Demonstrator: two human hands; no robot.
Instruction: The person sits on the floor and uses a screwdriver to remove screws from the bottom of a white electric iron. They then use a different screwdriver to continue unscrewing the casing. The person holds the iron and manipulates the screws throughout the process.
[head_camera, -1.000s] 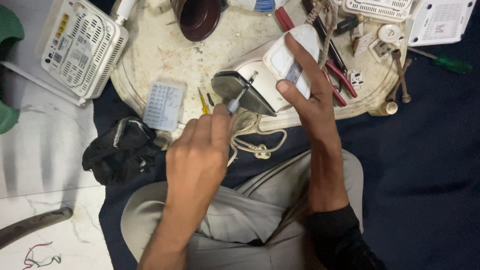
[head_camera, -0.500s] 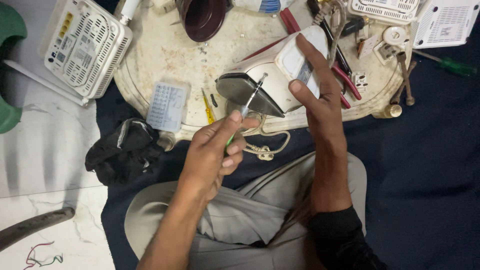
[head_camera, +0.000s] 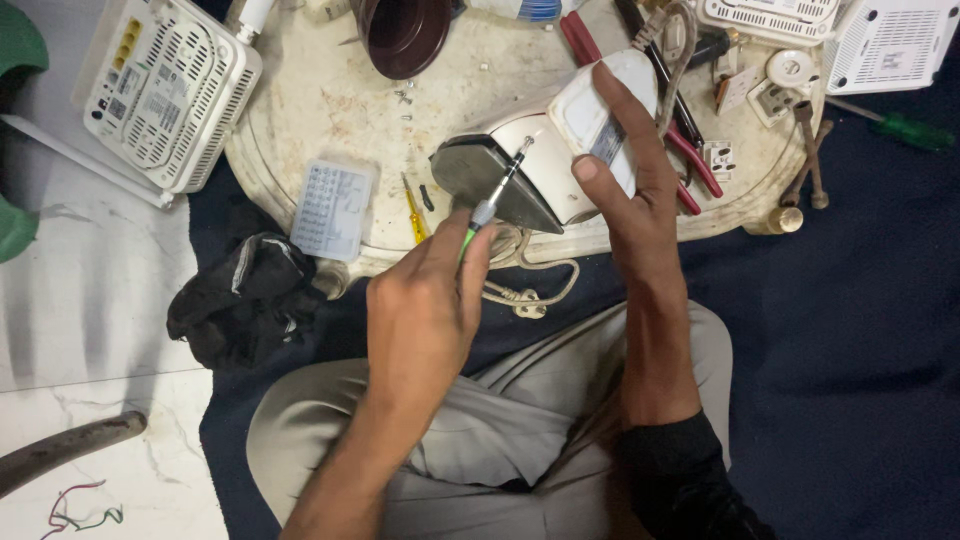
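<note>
A white clothes iron (head_camera: 545, 140) lies tilted on its side on a round, stained low table (head_camera: 320, 110), its grey soleplate (head_camera: 485, 185) facing me. My right hand (head_camera: 630, 190) grips the iron's body from the right, fingers over the top. My left hand (head_camera: 425, 310) holds a green-handled screwdriver (head_camera: 498, 190), whose metal tip rests against the iron just above the soleplate. The iron's white cord (head_camera: 525, 290) hangs looped over the table's near edge, above my lap.
On the table are a dark bowl (head_camera: 405, 35), a small clear plastic box (head_camera: 333, 208), a small yellow screwdriver (head_camera: 413, 208), red-handled pliers (head_camera: 690, 160) and small parts. A white router (head_camera: 165, 90) lies at left, a black cloth (head_camera: 240, 300) below it, another green screwdriver (head_camera: 905, 128) at right.
My left hand has shifted its grip on the screwdriver and moved slightly right, with the tip staying at the iron. My right hand keeps hold of the iron.
</note>
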